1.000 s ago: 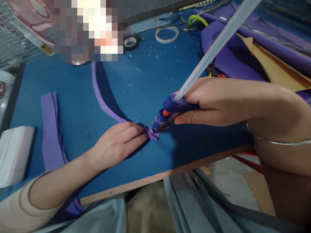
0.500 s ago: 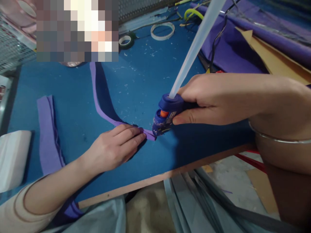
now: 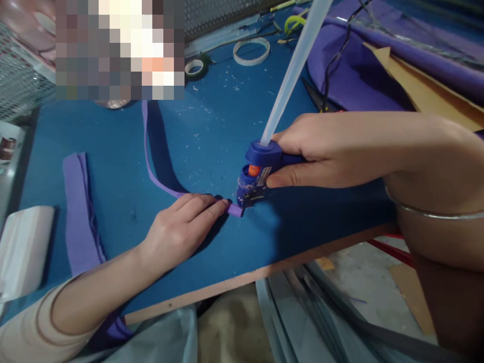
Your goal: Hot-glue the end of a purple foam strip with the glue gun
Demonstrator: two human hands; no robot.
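My right hand point(image 3: 302, 151) is wrapped round a blue hot glue gun point(image 3: 260, 161), nozzle pointing down. A long translucent glue stick point(image 3: 293, 70) rises out of its back end. Under the nozzle lies the end of a narrow purple strip point(image 3: 236, 210), which looks like felt or foam. The fingers of my left hand point(image 3: 185, 222) press together on this strip just left of the nozzle. From there the strip stands on its edge and curves away toward the back of the table. Whether the nozzle touches the strip I cannot tell.
More purple strips point(image 3: 77, 212) lie stacked at the left, beside a white block-like object point(image 3: 26, 252). A white tape ring point(image 3: 251, 52) and a dark green tape roll point(image 3: 195, 67) are at the back. Purple sheets point(image 3: 348, 75) and a black cord point(image 3: 336, 55) occupy the back right of the blue table point(image 3: 212, 131).
The glue gun has shifted slightly upward in view, and the strip's end appears flatter or more closed under the nozzle. My left hand keeps its hold on the strip.
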